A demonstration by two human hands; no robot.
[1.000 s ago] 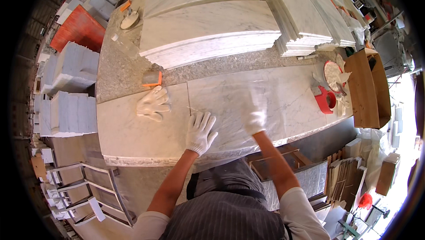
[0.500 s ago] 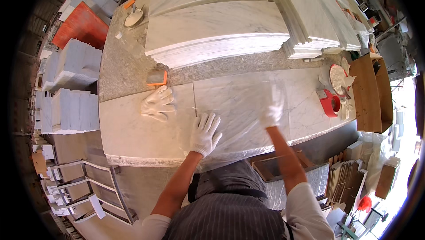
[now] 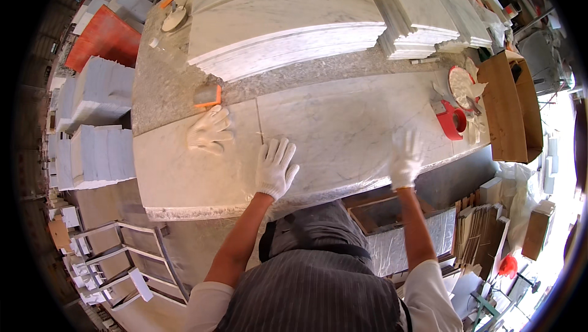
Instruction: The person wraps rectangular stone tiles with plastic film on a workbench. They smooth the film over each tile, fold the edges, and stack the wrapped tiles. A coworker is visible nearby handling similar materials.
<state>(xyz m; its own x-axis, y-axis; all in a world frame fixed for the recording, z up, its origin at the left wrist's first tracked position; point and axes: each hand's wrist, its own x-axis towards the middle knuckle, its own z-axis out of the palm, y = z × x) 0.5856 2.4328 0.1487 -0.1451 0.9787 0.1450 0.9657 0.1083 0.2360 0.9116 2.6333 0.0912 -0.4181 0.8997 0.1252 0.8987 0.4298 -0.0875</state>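
White knitted gloves cover both my hands. My left hand rests flat on a pale grey-veined marble slab, fingers stretched out, just right of a seam. Toward the slab's front right edge is my right hand, smeared by motion, its fingers apart and holding nothing. A thin clear sheet seems to lie over the slab, glossy at the front edge. Left of my left hand lies a loose white glove, perhaps one of a pair. Behind it sits a grey block with an orange side.
Stacked marble slabs stand at the back. On the right are a red tape dispenser, a round dish of white paste and an open cardboard box. A metal frame stands on the floor at left.
My right hand has swept right and nearer the front edge. My left hand stays flat on the slab. The whole view has shifted slightly.
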